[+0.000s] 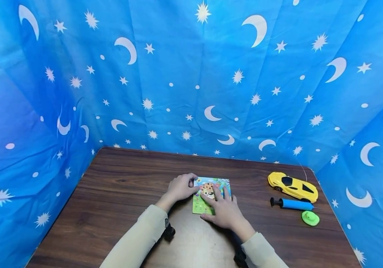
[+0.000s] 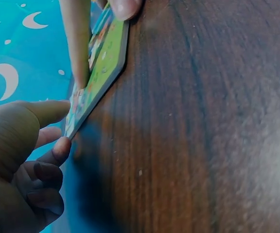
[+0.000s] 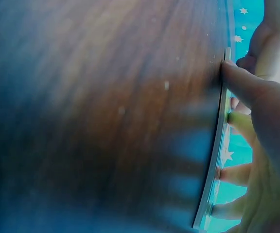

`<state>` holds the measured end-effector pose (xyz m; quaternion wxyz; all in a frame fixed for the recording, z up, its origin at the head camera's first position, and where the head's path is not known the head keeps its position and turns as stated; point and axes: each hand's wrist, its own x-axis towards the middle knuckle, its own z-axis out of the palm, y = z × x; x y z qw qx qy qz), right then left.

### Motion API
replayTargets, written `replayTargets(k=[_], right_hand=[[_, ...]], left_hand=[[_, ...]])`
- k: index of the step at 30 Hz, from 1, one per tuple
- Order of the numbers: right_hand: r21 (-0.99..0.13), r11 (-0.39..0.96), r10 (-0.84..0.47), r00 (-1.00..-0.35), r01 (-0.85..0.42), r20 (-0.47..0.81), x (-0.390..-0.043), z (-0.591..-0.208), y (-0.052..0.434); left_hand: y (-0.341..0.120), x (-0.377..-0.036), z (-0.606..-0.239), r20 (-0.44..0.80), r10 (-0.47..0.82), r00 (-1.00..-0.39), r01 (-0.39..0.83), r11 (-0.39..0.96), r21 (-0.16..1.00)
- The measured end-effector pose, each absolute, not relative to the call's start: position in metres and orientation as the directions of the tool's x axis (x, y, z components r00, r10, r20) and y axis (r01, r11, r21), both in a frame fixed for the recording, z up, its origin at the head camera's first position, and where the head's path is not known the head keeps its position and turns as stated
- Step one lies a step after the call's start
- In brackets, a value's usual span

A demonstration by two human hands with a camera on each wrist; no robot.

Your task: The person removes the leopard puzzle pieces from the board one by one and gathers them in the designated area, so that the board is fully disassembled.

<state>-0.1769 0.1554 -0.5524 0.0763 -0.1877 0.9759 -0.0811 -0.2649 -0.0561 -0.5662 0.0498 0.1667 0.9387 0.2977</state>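
Note:
A colourful picture puzzle board (image 1: pixel 200 207) lies flat on the brown wooden table (image 1: pixel 118 193), near the middle. My left hand (image 1: pixel 179 187) is at the board's far left corner with its fingers curled; in the left wrist view the thumb (image 2: pixel 47 111) and a fingertip pinch that corner of the board (image 2: pixel 103 68). My right hand (image 1: pixel 224 209) lies on top of the board with straight, spread fingers pressing down on it. The right wrist view shows the board's thin edge (image 3: pixel 217 145) with the right hand's fingers (image 3: pixel 242 85) resting on it.
At the table's right side lie a yellow toy car (image 1: pixel 293 186), a blue hand pump (image 1: pixel 293 204) and a small green round toy (image 1: pixel 310 218). Blue cloth with moons and stars (image 1: pixel 191 74) walls the table at the back and both sides.

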Motion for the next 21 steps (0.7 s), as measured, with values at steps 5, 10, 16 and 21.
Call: replayTargets(k=[5,10,16,21], right_hand=[[-0.177,0.918,-0.379,-0.918,-0.356,-0.118,-0.176,-0.550,0.153],[-0.177,0.918,-0.378,-0.918,-0.355,-0.123,-0.175,-0.548,0.152],[-0.170,0.920,-0.376,-0.918,-0.354,-0.123,-0.175,-0.548,0.152],[-0.171,0.919,-0.378,-0.918,-0.356,-0.120,-0.175,-0.547,0.152]], left_hand=[[-0.053,-0.266,-0.571,0.005,0.317,-0.948,0.262,0.777,0.573],[-0.051,-0.267,-0.573,0.000,0.284,-0.959,0.229,0.773,0.592],[-0.047,-0.266,-0.571,-0.016,0.266,-0.964,0.199,0.758,0.621],[-0.045,-0.265,-0.571,-0.021,0.252,-0.967,0.180,0.743,0.644]])
